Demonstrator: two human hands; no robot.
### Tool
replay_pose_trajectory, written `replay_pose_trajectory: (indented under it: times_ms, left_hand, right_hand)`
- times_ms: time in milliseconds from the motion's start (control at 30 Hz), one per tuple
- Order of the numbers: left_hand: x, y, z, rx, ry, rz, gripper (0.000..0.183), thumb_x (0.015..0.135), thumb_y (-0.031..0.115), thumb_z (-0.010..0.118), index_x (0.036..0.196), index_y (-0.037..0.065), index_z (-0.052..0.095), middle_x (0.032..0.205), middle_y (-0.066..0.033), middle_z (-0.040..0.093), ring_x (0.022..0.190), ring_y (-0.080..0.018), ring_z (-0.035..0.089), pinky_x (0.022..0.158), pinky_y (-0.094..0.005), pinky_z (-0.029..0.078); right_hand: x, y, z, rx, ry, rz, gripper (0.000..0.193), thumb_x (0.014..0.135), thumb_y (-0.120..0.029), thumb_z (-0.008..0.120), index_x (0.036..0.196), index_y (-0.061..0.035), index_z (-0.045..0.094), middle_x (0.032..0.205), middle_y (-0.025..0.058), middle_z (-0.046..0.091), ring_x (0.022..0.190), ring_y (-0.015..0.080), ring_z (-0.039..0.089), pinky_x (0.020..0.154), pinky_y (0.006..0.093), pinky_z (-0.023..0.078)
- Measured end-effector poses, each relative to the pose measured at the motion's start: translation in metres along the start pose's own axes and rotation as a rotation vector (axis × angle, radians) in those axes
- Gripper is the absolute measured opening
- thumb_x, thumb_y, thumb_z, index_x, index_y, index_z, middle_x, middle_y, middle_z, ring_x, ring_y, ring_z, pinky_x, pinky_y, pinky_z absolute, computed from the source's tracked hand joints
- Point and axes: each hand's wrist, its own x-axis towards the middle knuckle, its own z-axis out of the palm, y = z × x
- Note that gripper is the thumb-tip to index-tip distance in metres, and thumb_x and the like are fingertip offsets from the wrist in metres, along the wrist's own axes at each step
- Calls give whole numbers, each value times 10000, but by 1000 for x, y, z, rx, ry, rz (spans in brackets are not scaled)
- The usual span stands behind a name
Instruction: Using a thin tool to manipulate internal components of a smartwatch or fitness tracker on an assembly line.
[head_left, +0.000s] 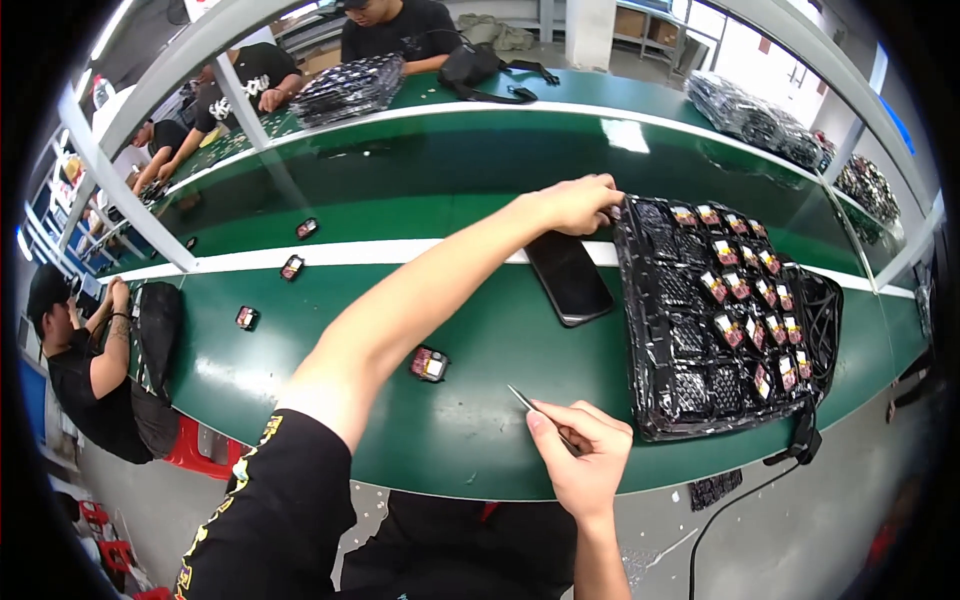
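Observation:
My left hand (580, 205) reaches across the green table, its fingers closed at the far left corner of a stack of black plastic trays (640, 395). The top tray has small square pockets. Several small black parts with pink and white labels (735, 285) sit in its right and middle pockets, while the left column and the near pockets are bare. Low in front of me, my right hand (585, 455) pinches a slim pointed metal tool (522, 398), its tip toward the upper left. One similar labelled part (429, 364) lies on the table below my left forearm.
A black phone (570, 280) lies left of the trays. More small parts (292, 267) are spread along the left. Behind the trays sits a black bag (822, 310) with a cable. A white ledge (400, 252) crosses the table. Co-workers (395, 35) sit across and at left.

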Motion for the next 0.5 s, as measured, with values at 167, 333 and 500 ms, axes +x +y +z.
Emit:
replay_pose_trajectory:
  times_ms: [167,333,500]
  left_hand:
    - [11,14,-2,-50,-70,-60,408,968,205,824,1333,99,675,1347,-173,673,1326,-403,616,1085,-501,532]
    - [-2,16,-5,-90,-47,-145,414,992,176,789,1379,98,664,1280,-149,675,1332,-365,615,1094,-485,521]
    - [-13,6,-20,-31,-172,-181,492,997,199,776,1462,89,663,1386,-137,636,1374,-345,601,1139,-468,516]
  right_hand:
    - [-5,13,-2,34,18,19,195,903,53,856,1097,32,862,693,-31,622,604,4,466,536,208,304]
    - [-4,11,1,87,43,24,171,920,70,844,1090,52,855,749,-31,654,630,-7,484,551,181,319]
    - [-3,10,0,82,43,41,169,928,66,846,1097,53,852,746,-35,646,639,-9,490,555,181,323]
